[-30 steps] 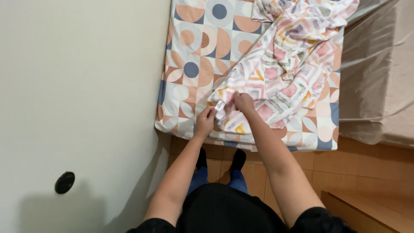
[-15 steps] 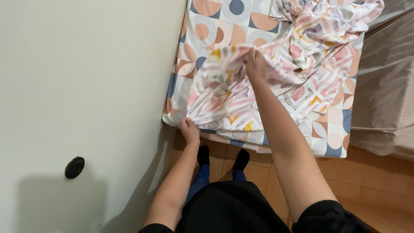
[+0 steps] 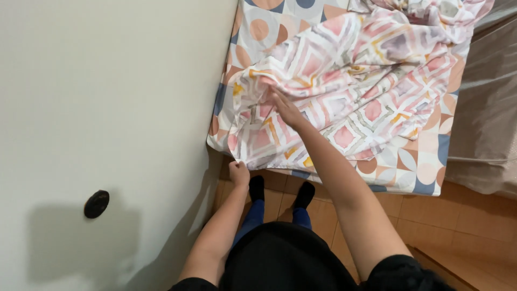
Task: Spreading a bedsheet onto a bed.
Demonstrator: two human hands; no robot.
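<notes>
Sheet [image 3: 344,91] (pink diamonds) stretches away across bed [image 3: 425,172]; left hand [image 3: 238,173] pinches its corner.

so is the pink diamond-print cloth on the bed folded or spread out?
Partly spread, not flat: the diamond-print cloth lies rumpled over the mattress, bunched at the far end. Left hand pinches its near corner; right hand presses on it.

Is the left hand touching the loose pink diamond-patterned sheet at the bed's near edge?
Touching. The head view shows the left hand closed on the loose sheet's bottom corner, which hangs over the mattress edge.
</notes>
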